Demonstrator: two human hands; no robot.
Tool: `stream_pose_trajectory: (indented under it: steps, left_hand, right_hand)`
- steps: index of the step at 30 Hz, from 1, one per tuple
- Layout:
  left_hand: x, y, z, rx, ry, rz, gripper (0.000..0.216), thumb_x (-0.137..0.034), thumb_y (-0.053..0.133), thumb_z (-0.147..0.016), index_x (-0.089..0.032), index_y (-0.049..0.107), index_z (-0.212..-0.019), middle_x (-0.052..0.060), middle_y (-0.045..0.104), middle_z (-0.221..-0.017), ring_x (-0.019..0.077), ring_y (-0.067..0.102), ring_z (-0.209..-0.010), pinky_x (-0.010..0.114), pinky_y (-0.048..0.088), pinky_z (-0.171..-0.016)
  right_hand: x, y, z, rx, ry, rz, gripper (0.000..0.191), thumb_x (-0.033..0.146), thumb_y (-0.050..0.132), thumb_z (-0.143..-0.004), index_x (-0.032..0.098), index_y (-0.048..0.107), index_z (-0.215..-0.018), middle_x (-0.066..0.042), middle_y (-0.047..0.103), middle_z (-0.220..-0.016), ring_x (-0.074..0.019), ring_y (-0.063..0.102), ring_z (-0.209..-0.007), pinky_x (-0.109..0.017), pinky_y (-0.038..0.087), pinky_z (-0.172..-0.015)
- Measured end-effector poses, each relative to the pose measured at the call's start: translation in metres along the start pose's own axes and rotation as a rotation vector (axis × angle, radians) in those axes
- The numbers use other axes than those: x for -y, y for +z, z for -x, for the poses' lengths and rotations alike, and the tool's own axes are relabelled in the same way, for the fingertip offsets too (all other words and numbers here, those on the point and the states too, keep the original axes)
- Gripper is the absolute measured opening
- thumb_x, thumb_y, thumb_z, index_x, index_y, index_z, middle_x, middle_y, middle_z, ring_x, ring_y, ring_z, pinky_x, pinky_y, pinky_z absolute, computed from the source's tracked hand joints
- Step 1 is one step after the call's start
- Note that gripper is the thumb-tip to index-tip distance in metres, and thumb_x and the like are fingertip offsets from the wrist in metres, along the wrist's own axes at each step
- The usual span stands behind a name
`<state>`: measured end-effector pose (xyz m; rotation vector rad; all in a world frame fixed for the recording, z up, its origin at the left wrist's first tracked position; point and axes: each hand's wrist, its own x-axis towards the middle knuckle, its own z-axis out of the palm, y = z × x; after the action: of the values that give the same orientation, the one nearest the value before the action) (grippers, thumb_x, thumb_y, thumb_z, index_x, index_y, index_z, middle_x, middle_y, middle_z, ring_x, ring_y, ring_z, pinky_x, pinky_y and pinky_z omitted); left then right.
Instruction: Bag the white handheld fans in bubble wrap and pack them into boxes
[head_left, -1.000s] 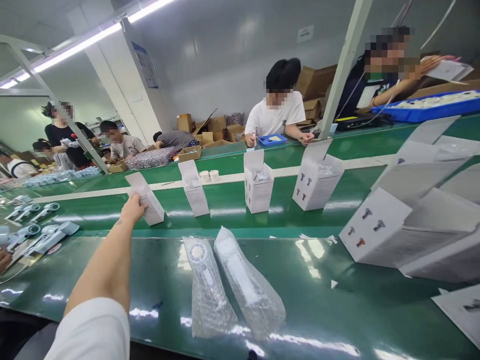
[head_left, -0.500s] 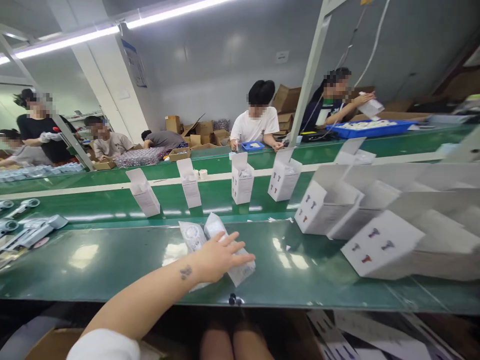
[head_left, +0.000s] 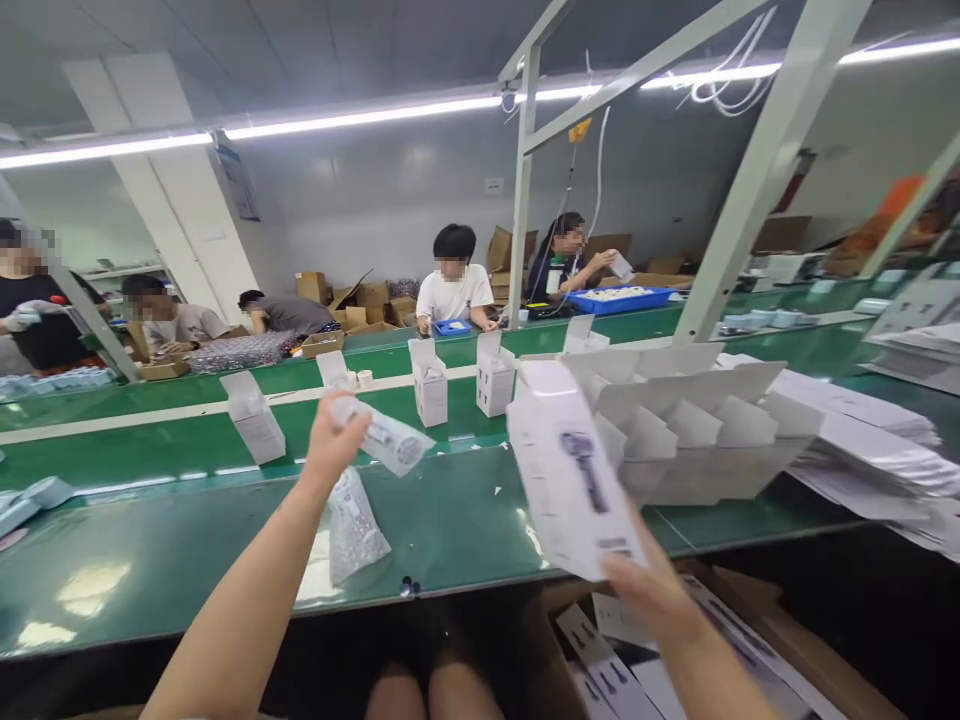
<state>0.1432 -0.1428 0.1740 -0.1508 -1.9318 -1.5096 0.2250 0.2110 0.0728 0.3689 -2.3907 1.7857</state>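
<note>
Fingers of the left hand [head_left: 334, 440] are closed around one end of a clear pouch [head_left: 390, 440], which slants down to the right near the counter's far edge. The right hand [head_left: 652, 595], blurred, grasps a white box [head_left: 574, 470] by its lower end; the box tilts, its top leaning left, and a dark printed picture faces the wearer.

A second pouch [head_left: 354, 530] lies on the counter [head_left: 450, 520], just below the held one. Beyond it, on the green strip [head_left: 165, 450], four boxes stand apart with flaps raised: a leftmost box [head_left: 256, 430], one partly hidden behind the left hand, and two farther right. Cups [head_left: 364, 379] sit beside the partly hidden one.

Open boxes [head_left: 697, 465] crowd together on the right, with flat cartons [head_left: 877, 430] piled next to them. Across the strip, a person in a white shirt [head_left: 454, 290] works at a small blue tray [head_left: 452, 327].
</note>
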Motion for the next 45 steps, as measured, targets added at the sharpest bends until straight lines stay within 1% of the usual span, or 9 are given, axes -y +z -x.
stream_pose_trajectory:
  steps: [3,8,14,18,22,24,28,36,45]
  left_hand:
    - [-0.040,-0.017,-0.010,-0.254,-0.071,0.410,0.031,-0.031,0.071,-0.063,-0.019,0.057,-0.088,-0.002,0.057,-0.074,0.0122,0.056,-0.066,0.022,0.046,-0.062]
    - [-0.065,-0.028,-0.034,-0.410,-0.112,0.495,0.023,-0.023,0.068,-0.057,-0.017,0.054,-0.074,-0.005,0.055,-0.067,0.0094,0.054,-0.060,0.019,0.043,-0.057]
    - [-0.024,-0.011,-0.043,-0.447,-0.496,0.366,0.015,-0.015,0.060,-0.063,-0.019,0.050,-0.074,-0.006,0.049,-0.060,0.0085,0.047,-0.050,0.019,0.035,-0.047]
    - [-0.001,0.020,-0.009,-0.401,-0.613,0.371,0.017,-0.015,0.060,-0.065,-0.017,0.053,-0.080,-0.003,0.054,-0.066,0.0096,0.049,-0.050,0.021,0.037,-0.045]
    - [0.001,0.042,0.022,-0.363,-0.606,0.427,0.020,-0.023,0.062,-0.070,-0.020,0.052,-0.087,-0.003,0.055,-0.070,0.0094,0.052,-0.053,0.022,0.041,-0.048]
    - [-0.002,0.045,0.028,-0.345,-0.551,0.437,0.021,-0.026,0.063,-0.070,-0.021,0.051,-0.086,-0.004,0.054,-0.069,0.0092,0.052,-0.053,0.022,0.041,-0.048]
    - [-0.016,0.033,0.027,-0.342,-0.339,0.380,0.025,-0.028,0.068,-0.067,-0.019,0.050,-0.083,-0.005,0.054,-0.069,0.0089,0.053,-0.058,0.021,0.042,-0.053]
    - [-0.068,0.009,0.023,-0.290,0.056,0.418,0.024,-0.030,0.070,-0.071,-0.018,0.052,-0.081,-0.003,0.052,-0.075,0.0091,0.052,-0.066,0.020,0.042,-0.062]
    - [-0.089,0.012,0.063,-0.158,0.477,-0.033,0.017,-0.028,0.062,-0.084,-0.020,0.055,-0.097,0.002,0.055,-0.093,0.0133,0.055,-0.081,0.025,0.044,-0.071]
  right_hand:
    - [-0.011,0.045,-0.028,0.083,-0.159,-0.286,0.101,0.060,0.059,-0.078,0.032,-0.003,-0.152,-0.009,0.024,-0.158,-0.0331,0.030,-0.141,-0.052,0.033,-0.112]
    - [-0.030,0.099,-0.051,0.227,-0.136,-0.413,0.110,0.052,0.069,-0.075,0.036,-0.010,-0.151,-0.010,0.017,-0.160,-0.0286,0.033,-0.140,-0.054,0.029,-0.111]
    - [-0.052,0.093,-0.086,0.642,-0.021,-0.513,0.085,0.051,0.070,-0.073,0.029,0.029,-0.145,-0.013,0.051,-0.140,-0.0293,0.050,-0.128,-0.051,0.042,-0.102]
    - [-0.049,0.082,-0.083,0.346,0.009,-0.316,0.076,0.050,0.061,-0.079,0.030,0.028,-0.145,-0.014,0.043,-0.146,-0.0289,0.042,-0.135,-0.054,0.035,-0.107]
    - [-0.010,0.092,-0.047,0.133,-0.124,-0.182,0.111,0.050,0.067,-0.076,0.032,-0.015,-0.149,-0.015,0.014,-0.158,-0.0317,0.027,-0.142,-0.055,0.036,-0.107]
    - [0.013,0.108,-0.038,-0.115,-0.226,0.064,0.124,0.049,0.077,-0.069,0.028,-0.016,-0.148,-0.019,0.008,-0.156,-0.0379,0.018,-0.143,-0.061,0.030,-0.110]
    - [0.032,0.132,-0.047,-0.417,-0.507,0.326,0.089,0.035,0.064,-0.085,0.030,-0.001,-0.146,-0.019,0.015,-0.147,-0.0371,0.022,-0.139,-0.061,0.036,-0.105]
    - [0.022,0.074,-0.081,0.362,-0.458,0.217,0.055,0.034,0.066,-0.079,0.033,0.045,-0.130,-0.009,0.036,-0.136,-0.0314,0.044,-0.127,-0.049,0.044,-0.103]
    - [0.031,0.055,-0.111,0.612,-0.177,0.139,0.091,0.036,0.075,-0.071,0.030,0.026,-0.147,-0.010,0.040,-0.145,-0.0335,0.039,-0.133,-0.050,0.037,-0.110]
